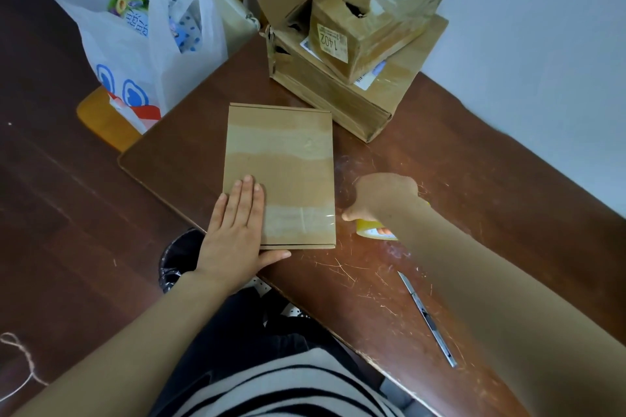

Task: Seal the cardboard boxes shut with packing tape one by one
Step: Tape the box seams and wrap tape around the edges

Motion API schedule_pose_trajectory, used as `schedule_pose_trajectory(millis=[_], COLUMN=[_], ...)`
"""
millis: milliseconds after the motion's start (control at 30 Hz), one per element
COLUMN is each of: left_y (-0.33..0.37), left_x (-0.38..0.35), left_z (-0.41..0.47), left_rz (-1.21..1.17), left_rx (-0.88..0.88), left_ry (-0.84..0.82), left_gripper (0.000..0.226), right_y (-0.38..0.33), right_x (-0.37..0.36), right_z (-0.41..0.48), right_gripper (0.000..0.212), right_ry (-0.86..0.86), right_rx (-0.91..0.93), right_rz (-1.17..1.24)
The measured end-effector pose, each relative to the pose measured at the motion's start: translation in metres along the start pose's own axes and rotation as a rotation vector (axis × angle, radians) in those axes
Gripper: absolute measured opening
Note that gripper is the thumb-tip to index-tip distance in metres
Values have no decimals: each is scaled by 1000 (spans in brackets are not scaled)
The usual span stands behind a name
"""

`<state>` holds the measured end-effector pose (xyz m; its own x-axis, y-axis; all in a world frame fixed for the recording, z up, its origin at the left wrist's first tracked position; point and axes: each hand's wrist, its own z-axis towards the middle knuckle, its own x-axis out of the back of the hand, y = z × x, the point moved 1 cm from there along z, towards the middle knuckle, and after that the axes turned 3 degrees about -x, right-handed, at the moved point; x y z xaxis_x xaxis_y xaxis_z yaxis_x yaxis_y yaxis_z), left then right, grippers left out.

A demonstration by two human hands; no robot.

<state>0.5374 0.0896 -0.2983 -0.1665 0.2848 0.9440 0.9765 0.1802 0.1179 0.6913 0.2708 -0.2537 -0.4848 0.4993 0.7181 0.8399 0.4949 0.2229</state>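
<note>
Flat cardboard box (281, 162): lying closed on the brown table (491, 200), near the person's edge, its long side running away from the person.
Left hand (233, 234): lying flat on the box's near left part, fingers straight and together and pressing down, thumb reaching along the box's near edge; it is gripping nothing.
Right hand (382, 195): curling round a yellow tape roll (367, 228) and holding it just beside the box's right edge, close to the near right corner; one fingertip is showing through the roll's core.
Clear tape strip (298, 222): running across the box's near end and reaching the right edge beside the roll; a second, paler band is crossing the box further up.
Utility knife (427, 318): lying on the scratched tabletop, nearer the person than the right hand and apart from the box.
Stack of cardboard boxes (355, 44): sitting at the table's far corner, well apart from the flat box.
White plastic bag (145, 44): standing beside the table at far left, holding packaged goods.
</note>
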Motion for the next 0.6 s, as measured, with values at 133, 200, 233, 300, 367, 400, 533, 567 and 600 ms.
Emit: schedule_pose_trajectory(millis=[133, 200, 233, 300, 367, 400, 533, 567, 600], left_y=[0, -2, -4, -6, -7, -8, -10, -12, -15], left_x=[-3, -6, -7, -5, -7, -8, -14, -14, -15], left_z=[1, 2, 2, -1, -2, -1, 0, -2, -3], left_rz=[-91, -189, -277, -521, -766, -898, -1077, -1094, -1131], left_rx=[32, 41, 44, 121, 370, 503, 615, 616, 609], left_ry=[17, 72, 101, 198, 269, 236, 217, 233, 256], left_gripper=[112, 93, 85, 85, 106, 112, 70, 58, 49], right_y=[-15, -16, -16, -15, -14, -14, -16, -16, -17], right_x=[-5, -6, -6, -6, -7, -7, -7, -6, -4], right_z=[2, 3, 2, 1, 0, -1, -10, -16, -22], right_gripper=[24, 22, 24, 29, 33, 34, 27, 28, 29], right_ry=[-1, 8, 6, -2, -11, -13, 27, 43, 55], right_rx=[14, 10, 7, 5, -3, -3, 31, 45, 59], right_rz=[7, 12, 12, 19, 34, 38, 66, 72, 78])
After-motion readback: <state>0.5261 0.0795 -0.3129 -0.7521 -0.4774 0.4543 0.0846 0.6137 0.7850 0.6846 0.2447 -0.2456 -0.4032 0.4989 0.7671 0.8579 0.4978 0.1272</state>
